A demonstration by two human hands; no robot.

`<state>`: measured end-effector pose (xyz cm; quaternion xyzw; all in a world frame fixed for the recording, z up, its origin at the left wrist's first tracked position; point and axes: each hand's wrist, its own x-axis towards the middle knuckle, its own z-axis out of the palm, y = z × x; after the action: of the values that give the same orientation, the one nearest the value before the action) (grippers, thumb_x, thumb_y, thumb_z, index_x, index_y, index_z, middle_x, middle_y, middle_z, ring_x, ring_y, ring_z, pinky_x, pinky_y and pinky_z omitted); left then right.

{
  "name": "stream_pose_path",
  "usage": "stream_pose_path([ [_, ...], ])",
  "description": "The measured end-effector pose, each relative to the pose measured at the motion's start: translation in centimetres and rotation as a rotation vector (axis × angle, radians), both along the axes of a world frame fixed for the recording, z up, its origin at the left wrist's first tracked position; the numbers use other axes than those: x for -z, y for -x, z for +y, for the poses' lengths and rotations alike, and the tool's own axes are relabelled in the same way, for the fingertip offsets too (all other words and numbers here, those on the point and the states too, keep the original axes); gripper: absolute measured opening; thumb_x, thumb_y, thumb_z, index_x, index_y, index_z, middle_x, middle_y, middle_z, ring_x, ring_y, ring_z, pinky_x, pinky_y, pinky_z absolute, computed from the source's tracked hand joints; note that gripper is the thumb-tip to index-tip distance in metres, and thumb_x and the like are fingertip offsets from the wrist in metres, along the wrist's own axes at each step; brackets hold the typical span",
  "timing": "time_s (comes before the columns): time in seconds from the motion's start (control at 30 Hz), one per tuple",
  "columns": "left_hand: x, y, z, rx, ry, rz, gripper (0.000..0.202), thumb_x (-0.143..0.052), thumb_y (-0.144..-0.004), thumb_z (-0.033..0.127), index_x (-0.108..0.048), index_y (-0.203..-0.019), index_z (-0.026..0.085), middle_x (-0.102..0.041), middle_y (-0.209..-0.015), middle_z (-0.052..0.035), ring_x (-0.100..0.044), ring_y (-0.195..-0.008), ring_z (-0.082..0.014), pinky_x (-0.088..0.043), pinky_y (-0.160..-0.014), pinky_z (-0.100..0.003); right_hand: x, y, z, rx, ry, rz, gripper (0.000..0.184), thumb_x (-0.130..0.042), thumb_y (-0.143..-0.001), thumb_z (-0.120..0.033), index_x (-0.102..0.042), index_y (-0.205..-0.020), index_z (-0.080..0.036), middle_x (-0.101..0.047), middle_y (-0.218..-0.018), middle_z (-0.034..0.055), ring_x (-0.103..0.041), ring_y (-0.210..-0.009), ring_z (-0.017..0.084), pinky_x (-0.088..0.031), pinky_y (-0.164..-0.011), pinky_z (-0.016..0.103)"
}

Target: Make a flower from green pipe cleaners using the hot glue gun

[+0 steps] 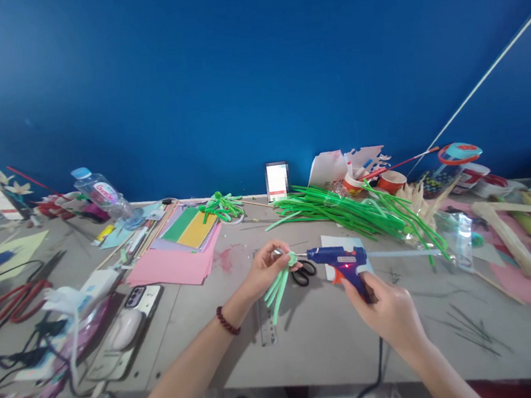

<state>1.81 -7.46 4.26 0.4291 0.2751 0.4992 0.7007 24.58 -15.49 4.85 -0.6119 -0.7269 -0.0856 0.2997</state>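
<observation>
My left hand [270,268] pinches a bunch of light green pipe cleaners [278,293], joined at a knotted top with the loose ends hanging down. In my right hand [385,303] is a blue hot glue gun [343,260] with an orange trigger and a lit red light. A clear glue stick [400,253] sticks out of its back. The nozzle points left and meets or nearly meets the knotted top; whether it touches I cannot tell. Black-handled scissors [304,274] lie just behind, partly hidden. Under my left hand is a clear ruler [268,328].
A pile of green pipe cleaners [344,212] lies at the back right. Pink paper [172,266] and coloured sheets are to the left, near a phone [146,299] and a water bottle [105,196]. The glue gun's black cord [380,362] runs off the front edge. Dark wire pieces [472,328] lie at right.
</observation>
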Motion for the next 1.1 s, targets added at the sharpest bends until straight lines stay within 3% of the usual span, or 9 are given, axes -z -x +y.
stream_pose_path([
  [0.27,0.0,0.1,0.0,0.004,-0.001,-0.006,0.031,-0.076,-0.068,0.032,-0.056,-0.084,0.014,-0.063,-0.072,-0.0002,-0.069,-0.071,-0.0167,-0.054,-0.068,-0.027,-0.4,-0.6,0.4,-0.032,-0.217,-0.088,0.024,-0.057,-0.081,-0.035,-0.057,-0.063,-0.019,-0.049,-0.045,-0.0041,-0.045,-0.038,0.009,-0.028,-0.044,0.022],
  [0.43,-0.2,0.2,0.0,-0.004,0.045,-0.042,0.032,-0.079,-0.065,0.029,-0.057,-0.084,0.014,-0.063,-0.074,-0.0006,-0.069,-0.069,-0.0164,-0.055,-0.069,-0.027,-0.8,-1.1,0.2,-0.001,-0.196,-0.064,0.028,-0.057,-0.081,-0.037,-0.054,-0.06,-0.019,-0.048,-0.044,-0.0043,-0.043,-0.038,0.008,-0.028,-0.044,0.022],
  [0.57,0.2,0.3,0.1,-0.01,0.056,-0.043,0.029,-0.077,-0.068,0.028,-0.056,-0.084,0.015,-0.063,-0.073,-0.0001,-0.069,-0.067,-0.0156,-0.055,-0.068,-0.027,-0.6,-2.5,0.5,0.059,0.02,0.16,0.041,-0.049,-0.084,-0.046,-0.046,-0.054,-0.019,-0.04,-0.04,-0.0053,-0.036,-0.036,0.008,-0.03,-0.042,0.02],
  [0.7,0.4,0.4,0.1,0.0,0.059,-0.05,0.027,-0.076,-0.07,0.027,-0.056,-0.085,0.015,-0.063,-0.076,-0.0003,-0.068,-0.068,-0.0149,-0.056,-0.069,-0.027,0.1,-5.1,1.7,0.185,0.325,0.313,0.05,-0.042,-0.083,-0.058,-0.052,-0.052,-0.019,-0.045,-0.04,-0.0015,-0.044,-0.04,0.012,-0.031,-0.04,0.022],
  [0.9,0.4,0.5,0.0,0.018,0.04,-0.049,0.025,-0.072,-0.073,0.027,-0.056,-0.088,0.016,-0.062,-0.077,-0.0005,-0.069,-0.073,-0.0165,-0.056,-0.073,-0.03,1.1,-7.0,3.1,0.379,0.71,0.117,0.052,-0.037,-0.082,-0.058,-0.06,-0.054,-0.021,-0.063,-0.056,0.0066,-0.062,-0.06,0.024,-0.04,-0.05,0.027],
  [1.1,0.1,0.5,0.1,0.003,0.06,-0.058,0.025,-0.074,-0.071,0.026,-0.057,-0.086,0.016,-0.063,-0.079,-0.001,-0.069,-0.071,-0.0163,-0.057,-0.071,-0.03,1.5,-6.3,3.4,0.445,0.854,-0.047,0.056,-0.027,-0.087,-0.057,-0.071,-0.077,-0.023,-0.071,-0.078,0.0123,-0.067,-0.078,0.029,-0.044,-0.059,0.031],
])
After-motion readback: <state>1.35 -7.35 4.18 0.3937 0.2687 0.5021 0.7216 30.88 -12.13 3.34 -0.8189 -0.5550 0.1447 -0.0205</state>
